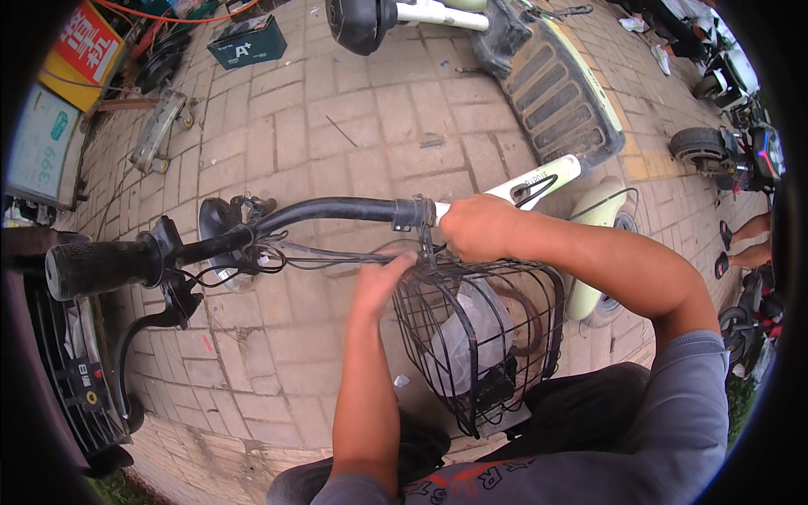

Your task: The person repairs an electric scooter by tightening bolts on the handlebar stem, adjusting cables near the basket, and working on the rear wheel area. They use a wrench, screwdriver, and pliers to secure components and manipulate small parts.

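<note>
A black handlebar (328,208) runs across the middle of the head view, clamped to a white stem (539,178). My right hand (481,227) is closed in a fist against the stem beside the clamp (411,215); whatever it holds is hidden. Under the bar, my left hand (383,278) reaches up by the cables (324,255) near the basket's rim. Its thumb shows, but the other fingers are blurred and partly covered. Just below both hands hangs a black wire basket (477,349). Inside are a clear plastic bag (471,324), a brown curved piece (532,320) and a dark object.
A rubber grip (101,268) and brake lever (124,362) stick out at left. Ahead lies a pale scooter's ribbed footboard (560,93). A dark green box (247,42), a small wheeled dolly (160,130) and a sign board (46,143) stand on the brick paving. Parked scooters (732,156) line the right.
</note>
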Tool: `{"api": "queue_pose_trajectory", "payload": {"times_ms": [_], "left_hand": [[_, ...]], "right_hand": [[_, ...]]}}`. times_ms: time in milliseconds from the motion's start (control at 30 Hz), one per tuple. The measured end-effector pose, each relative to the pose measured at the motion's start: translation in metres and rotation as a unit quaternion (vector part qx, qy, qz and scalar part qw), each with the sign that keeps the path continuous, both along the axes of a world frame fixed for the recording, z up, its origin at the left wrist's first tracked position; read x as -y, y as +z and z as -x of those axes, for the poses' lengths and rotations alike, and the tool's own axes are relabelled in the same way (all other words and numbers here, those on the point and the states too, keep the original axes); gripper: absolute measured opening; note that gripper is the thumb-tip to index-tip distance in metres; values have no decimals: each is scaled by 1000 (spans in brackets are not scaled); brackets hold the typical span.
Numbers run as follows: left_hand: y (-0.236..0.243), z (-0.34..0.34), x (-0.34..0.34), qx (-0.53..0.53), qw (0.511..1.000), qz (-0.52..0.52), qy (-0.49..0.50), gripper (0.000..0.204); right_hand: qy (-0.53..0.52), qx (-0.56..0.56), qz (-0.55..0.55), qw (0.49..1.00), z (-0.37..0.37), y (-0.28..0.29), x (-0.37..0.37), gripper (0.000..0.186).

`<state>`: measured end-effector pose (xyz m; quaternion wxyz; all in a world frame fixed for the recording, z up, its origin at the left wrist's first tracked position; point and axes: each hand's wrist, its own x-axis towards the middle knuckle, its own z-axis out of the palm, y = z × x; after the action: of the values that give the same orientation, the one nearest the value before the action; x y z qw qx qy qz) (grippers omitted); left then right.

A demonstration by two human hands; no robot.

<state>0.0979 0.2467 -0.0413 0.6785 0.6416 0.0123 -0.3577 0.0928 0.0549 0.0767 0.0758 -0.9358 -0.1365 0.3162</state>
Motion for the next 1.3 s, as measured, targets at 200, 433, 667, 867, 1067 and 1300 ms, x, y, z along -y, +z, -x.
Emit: {"api": "queue_pose_trajectory", "payload": {"times_ms": [200, 433, 667, 867, 1067, 1300], "left_hand": [[-1, 1, 3, -20, 999, 26, 9, 15], [-10, 3, -3, -24, 998, 64, 16, 18], [-2, 0, 1, -57, 996, 61, 19, 20], [-8, 2, -2, -18, 999, 30, 17, 21], [2, 0, -4, -25, 1000, 12, 5, 24], [-4, 4, 0, -61, 995, 64, 47, 26]], "right_hand": [[-51, -5, -61, 997, 23, -23, 14, 17], [-184, 5, -260, 948, 42, -63, 29, 19], [-48, 131, -216, 966, 38, -70, 32, 12], [-24, 198, -241, 950, 48, -72, 38, 14], [52, 176, 17, 983, 45, -48, 26, 24], [26, 21, -130, 991, 43, -42, 50, 29]]}}
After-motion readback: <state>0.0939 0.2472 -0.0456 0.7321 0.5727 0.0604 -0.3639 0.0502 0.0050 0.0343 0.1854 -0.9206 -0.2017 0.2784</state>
